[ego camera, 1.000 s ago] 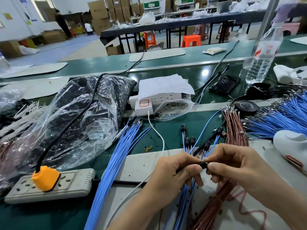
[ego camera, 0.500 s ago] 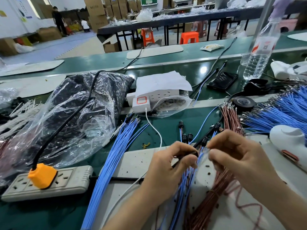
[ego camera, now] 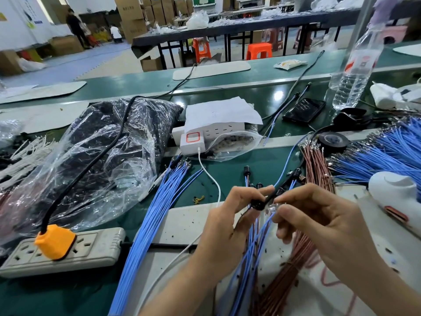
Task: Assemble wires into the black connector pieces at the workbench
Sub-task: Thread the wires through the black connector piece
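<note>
My left hand (ego camera: 224, 226) pinches a small black connector piece (ego camera: 257, 204) between thumb and forefinger, above the white work mat (ego camera: 182, 226). My right hand (ego camera: 319, 222) pinches the metal tip of a blue wire (ego camera: 265, 226) right beside the connector's open end. Several finished black connectors with wires (ego camera: 248, 173) lie just beyond my hands. A bundle of blue wires (ego camera: 155, 213) lies to the left and brown wires (ego camera: 315, 165) to the right.
A grey power strip with an orange plug (ego camera: 57, 244) sits front left. A plastic bag of black parts (ego camera: 98, 160) fills the left. A white charger (ego camera: 193, 142), black tape roll (ego camera: 333, 141), phone (ego camera: 304, 110), water bottle (ego camera: 355, 71) and more blue wires (ego camera: 391, 153) lie behind and right.
My hands rose a little and drew apart slightly; the right hand's fingers now hold a blue wire's tip at the connector instead of gripping the connector itself.
</note>
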`<state>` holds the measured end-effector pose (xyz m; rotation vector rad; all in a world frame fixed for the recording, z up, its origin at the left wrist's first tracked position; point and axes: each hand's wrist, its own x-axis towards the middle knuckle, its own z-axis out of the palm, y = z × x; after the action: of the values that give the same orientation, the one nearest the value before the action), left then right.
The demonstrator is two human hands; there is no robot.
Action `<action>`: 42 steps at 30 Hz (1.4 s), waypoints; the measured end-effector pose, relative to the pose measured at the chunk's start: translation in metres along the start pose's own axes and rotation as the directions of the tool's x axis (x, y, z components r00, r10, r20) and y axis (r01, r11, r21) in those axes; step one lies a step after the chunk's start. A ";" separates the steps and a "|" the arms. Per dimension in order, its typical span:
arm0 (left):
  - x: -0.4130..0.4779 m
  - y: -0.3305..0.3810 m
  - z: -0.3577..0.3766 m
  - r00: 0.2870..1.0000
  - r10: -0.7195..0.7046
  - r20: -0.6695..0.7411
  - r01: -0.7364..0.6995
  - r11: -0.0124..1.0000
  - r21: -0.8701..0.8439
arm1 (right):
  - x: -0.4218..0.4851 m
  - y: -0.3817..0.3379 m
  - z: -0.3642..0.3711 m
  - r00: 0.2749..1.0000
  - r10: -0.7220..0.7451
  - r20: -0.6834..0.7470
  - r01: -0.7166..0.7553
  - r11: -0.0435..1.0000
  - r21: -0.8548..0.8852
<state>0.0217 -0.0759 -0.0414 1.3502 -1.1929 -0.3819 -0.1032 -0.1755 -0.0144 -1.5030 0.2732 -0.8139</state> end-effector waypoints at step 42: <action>-0.001 -0.001 -0.004 0.991 -0.132 0.030 0.133 0.988 -0.072 | 0.012 0.007 -0.013 0.943 0.323 0.080 -0.330 0.938 0.104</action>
<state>0.0249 -0.0736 -0.0418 1.3681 -1.1019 -0.5337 -0.1010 -0.1941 -0.0186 -1.3255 0.4104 -0.5074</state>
